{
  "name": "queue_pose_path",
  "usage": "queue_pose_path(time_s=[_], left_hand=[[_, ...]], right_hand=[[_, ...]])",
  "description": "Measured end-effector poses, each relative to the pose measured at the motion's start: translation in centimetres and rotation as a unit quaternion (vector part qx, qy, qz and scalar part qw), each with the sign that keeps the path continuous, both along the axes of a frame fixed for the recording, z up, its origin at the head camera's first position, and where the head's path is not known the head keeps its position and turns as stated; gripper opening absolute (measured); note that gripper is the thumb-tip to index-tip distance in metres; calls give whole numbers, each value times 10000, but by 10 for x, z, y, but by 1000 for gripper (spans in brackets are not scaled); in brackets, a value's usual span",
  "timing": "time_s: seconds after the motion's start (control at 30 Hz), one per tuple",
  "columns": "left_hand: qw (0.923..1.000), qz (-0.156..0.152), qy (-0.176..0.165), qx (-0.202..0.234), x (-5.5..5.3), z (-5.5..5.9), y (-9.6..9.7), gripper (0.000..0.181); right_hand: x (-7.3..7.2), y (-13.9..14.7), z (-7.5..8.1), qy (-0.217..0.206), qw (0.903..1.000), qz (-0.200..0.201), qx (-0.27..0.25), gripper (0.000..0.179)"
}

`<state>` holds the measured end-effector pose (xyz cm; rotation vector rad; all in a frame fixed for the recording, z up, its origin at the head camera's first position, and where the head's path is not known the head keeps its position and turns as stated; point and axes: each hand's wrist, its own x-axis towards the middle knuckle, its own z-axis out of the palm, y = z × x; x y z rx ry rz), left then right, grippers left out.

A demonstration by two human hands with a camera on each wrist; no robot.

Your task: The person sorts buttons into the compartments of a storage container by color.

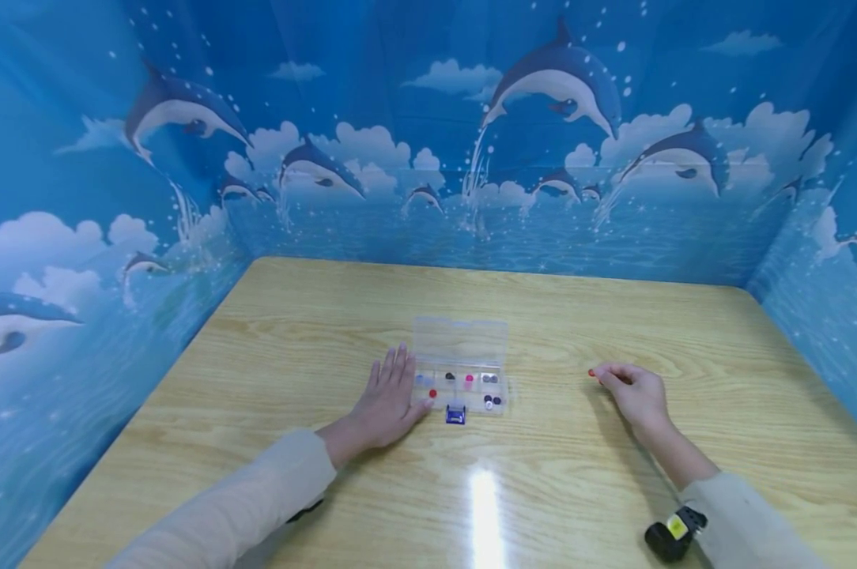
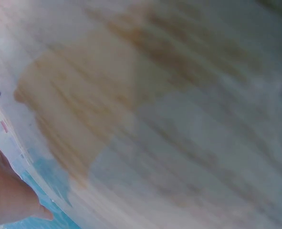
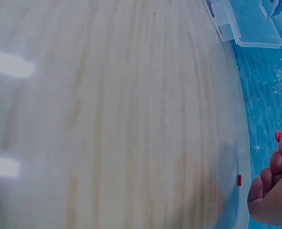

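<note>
A clear plastic compartment box (image 1: 464, 403) stands on the table with its clear lid (image 1: 460, 340) raised at the back. Small round pieces in red, pink, black and grey lie in its compartments. My left hand (image 1: 386, 407) rests flat along the box's left side, fingers straight and thumb by the front left corner. Well to the right of the box, my right hand (image 1: 635, 391) pinches a small red button (image 3: 278, 136) between thumb and fingertips. In the right wrist view, a second red spot (image 3: 239, 180) shows on the tabletop under that hand.
A blue latch (image 1: 455, 415) juts from the box's front edge. Wood-grain tabletop (image 1: 329, 316) surrounds the box, with a bright glare in front of it. Blue dolphin-printed curtains (image 1: 400, 221) enclose the table's back and sides. A black wrist device (image 1: 673, 533) hangs at the right sleeve.
</note>
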<state>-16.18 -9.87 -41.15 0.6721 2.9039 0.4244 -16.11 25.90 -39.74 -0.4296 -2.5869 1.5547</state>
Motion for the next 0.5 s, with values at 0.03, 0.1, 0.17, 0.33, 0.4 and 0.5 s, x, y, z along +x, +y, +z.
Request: queue_pose_path(time_s=[0.03,0.1,0.17,0.33,0.4,0.5], left_hand=[[10000,-4,6,20,0,0,0,75],[10000,-6,7,-27,0,0,0,76],[10000,-12,26,3,0,0,0,75],[10000,6,33,-10,0,-1,0,76],[10000,13,26,-43,0,0,0,76],[10000,-8,26,-12,0,0,0,76]], right_hand=[[0,-1,0,-7,10000,-34,-57,13],[0,-4,1,-62,9999,-81,-125,12],[0,-7,2,-135,9998,-98,-113,15],[-1,-15,3,-250,9996,-91,-106,25],[-1,-17,3,-261,9995,-68,-141,26],[-1,-21,3,-227,9994,-33,-259,23]])
